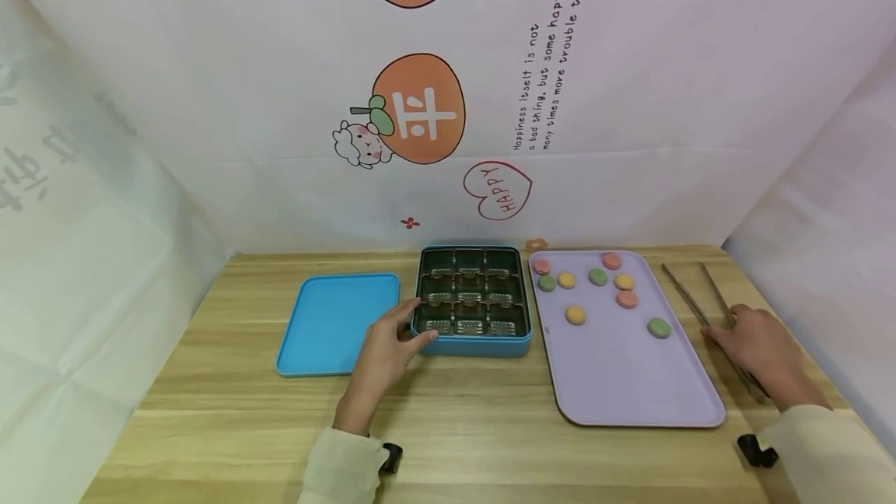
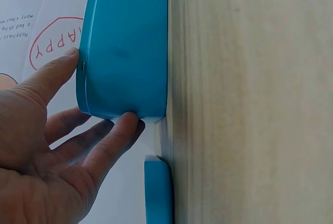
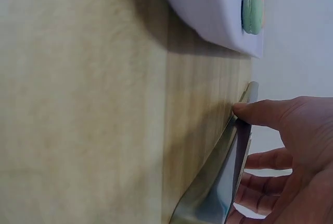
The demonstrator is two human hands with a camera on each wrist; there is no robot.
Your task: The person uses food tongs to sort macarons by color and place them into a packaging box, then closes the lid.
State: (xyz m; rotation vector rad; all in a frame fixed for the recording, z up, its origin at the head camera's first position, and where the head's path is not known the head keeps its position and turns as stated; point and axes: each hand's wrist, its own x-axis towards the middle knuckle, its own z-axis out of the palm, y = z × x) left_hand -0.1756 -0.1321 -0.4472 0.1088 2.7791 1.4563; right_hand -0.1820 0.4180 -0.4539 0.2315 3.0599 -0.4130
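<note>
A blue square box (image 1: 477, 345) with a clear divided insert (image 1: 470, 290) stands at the table's middle; no macarons show in its compartments. My left hand (image 1: 389, 339) holds its front left corner, thumb at the rim and fingers against the left side (image 2: 125, 125). At the right, metal tongs (image 1: 684, 294) lie on the table, their tips pointing away and apart. My right hand (image 1: 759, 344) grips them, thumb on one arm and fingers around the other (image 3: 268, 185). Between box and tongs lies a lilac tray (image 1: 630, 379) bearing several pink, green and yellow macarons (image 1: 659, 327).
Left of the box a blue lid (image 1: 336, 325) lies flat on the wooden table (image 1: 448, 426). A printed white cloth (image 1: 595, 201) hangs behind the table, with more cloth at both sides.
</note>
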